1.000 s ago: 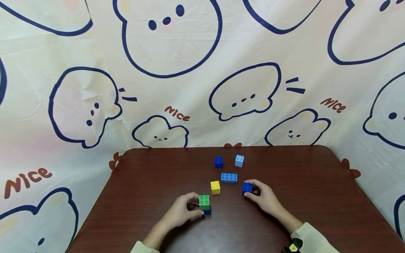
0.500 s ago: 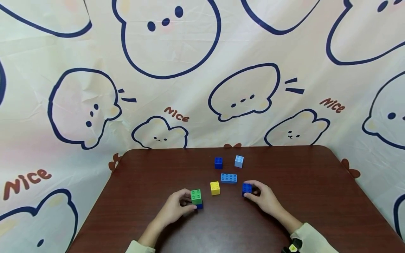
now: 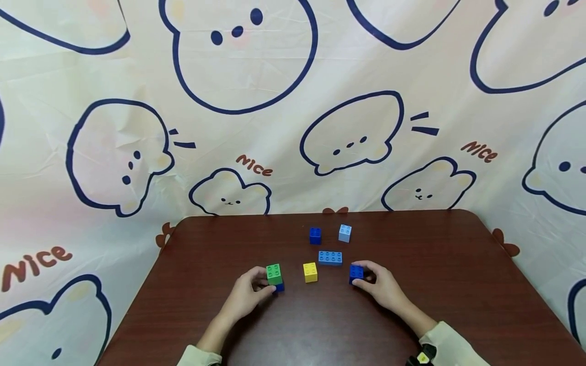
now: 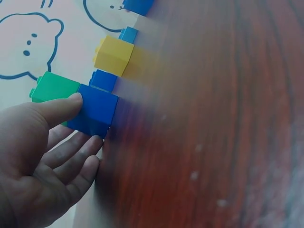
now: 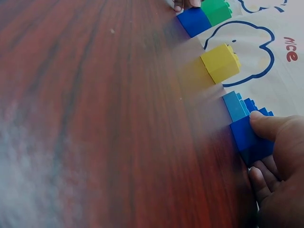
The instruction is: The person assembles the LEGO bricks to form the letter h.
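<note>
My left hand (image 3: 244, 295) pinches a two-block stack at the left of the group, a green block (image 3: 274, 273) on top of a dark blue block (image 4: 97, 110). In the left wrist view the thumb lies along the seam between the two, and fingers curl behind. My right hand (image 3: 382, 285) holds another dark blue block (image 3: 356, 273) between thumb and fingers at the right. Between the hands stands a yellow block (image 3: 310, 272), touched by neither. Just behind it lies a long medium-blue block (image 3: 330, 257), studs up.
Farther back on the brown table (image 3: 220, 244) stand a dark blue block (image 3: 315, 235) and a light blue block (image 3: 345, 233), side by side with a gap. A pale cloth (image 3: 284, 137) with bear drawings hangs behind the table's far edge.
My left hand has carried the green and dark blue stack leftward and slightly away from me, apart from the yellow block. The right hand has stayed on its dark blue block.
</note>
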Demonstrator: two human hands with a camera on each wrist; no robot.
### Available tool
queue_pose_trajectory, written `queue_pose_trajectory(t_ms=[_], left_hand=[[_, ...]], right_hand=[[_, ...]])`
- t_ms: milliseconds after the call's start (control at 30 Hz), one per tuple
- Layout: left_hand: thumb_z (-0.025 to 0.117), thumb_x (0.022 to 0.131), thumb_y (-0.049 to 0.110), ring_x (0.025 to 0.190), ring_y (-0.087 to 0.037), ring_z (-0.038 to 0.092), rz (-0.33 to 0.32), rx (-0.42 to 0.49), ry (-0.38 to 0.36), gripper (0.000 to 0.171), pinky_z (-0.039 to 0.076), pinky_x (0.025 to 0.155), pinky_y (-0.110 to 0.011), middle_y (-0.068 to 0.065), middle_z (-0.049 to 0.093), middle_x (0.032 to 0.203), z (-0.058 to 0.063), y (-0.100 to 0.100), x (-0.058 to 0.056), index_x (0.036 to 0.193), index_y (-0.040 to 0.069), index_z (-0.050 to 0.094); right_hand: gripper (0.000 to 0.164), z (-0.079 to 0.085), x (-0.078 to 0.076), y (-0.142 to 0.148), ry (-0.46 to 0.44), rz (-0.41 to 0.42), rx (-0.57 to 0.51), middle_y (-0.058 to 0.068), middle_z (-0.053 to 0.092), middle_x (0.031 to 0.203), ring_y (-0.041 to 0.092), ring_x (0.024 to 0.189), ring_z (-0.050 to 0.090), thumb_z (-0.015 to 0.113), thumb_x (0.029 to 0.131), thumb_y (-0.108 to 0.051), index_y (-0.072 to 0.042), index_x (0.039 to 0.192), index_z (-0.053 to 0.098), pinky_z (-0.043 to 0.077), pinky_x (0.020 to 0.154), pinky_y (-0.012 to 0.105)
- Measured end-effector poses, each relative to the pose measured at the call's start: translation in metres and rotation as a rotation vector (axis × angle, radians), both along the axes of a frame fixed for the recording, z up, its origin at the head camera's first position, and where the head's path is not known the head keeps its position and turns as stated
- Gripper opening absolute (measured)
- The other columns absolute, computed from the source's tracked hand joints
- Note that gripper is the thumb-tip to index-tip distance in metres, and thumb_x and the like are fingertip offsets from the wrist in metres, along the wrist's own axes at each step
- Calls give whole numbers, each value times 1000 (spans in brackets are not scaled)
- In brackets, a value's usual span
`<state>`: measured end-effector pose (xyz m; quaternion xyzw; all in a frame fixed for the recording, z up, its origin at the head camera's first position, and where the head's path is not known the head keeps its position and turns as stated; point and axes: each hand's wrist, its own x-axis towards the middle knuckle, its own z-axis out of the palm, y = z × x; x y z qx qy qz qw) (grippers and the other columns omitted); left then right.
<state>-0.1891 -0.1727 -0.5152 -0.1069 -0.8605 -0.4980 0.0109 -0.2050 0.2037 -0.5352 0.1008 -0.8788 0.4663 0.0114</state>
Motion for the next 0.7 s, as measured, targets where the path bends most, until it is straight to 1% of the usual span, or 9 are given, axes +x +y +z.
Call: queue_pose_trajectory(t_ms=[200,433,567,700], left_hand=[[81,87,7,92,-19,69,17,-20,-10,30,55,74,-26,-4,70,103,-1,-1,-1,113,8,67],[83,85,6,92,-20,68,32,-22,-1,33,54,74,-27,-5,71,104,-2,0,-1,113,7,66],[83,85,7,95,-21,67,36,-13,-11,40,54,76,-28,-7,70,107,0,1,1,119,5,63],[82,87,10,102,-22,66,42,-10,-29,45,55,79,-29,-7,68,112,3,1,6,126,6,61]], right_hand=[[41,0,0,0,3,0,1,6,69,112,16,91,62,81,88,-17,-13,126,68,54,76,29],[40,-1,0,0,6,-2,-2,6,69,112,16,90,61,81,88,-17,-13,126,68,54,76,29],[40,-2,0,0,12,-1,2,6,69,112,16,90,61,81,88,-17,-12,126,68,54,76,28],[40,-2,0,0,14,-1,2,6,69,111,15,89,61,81,88,-17,-13,126,68,54,75,28]])
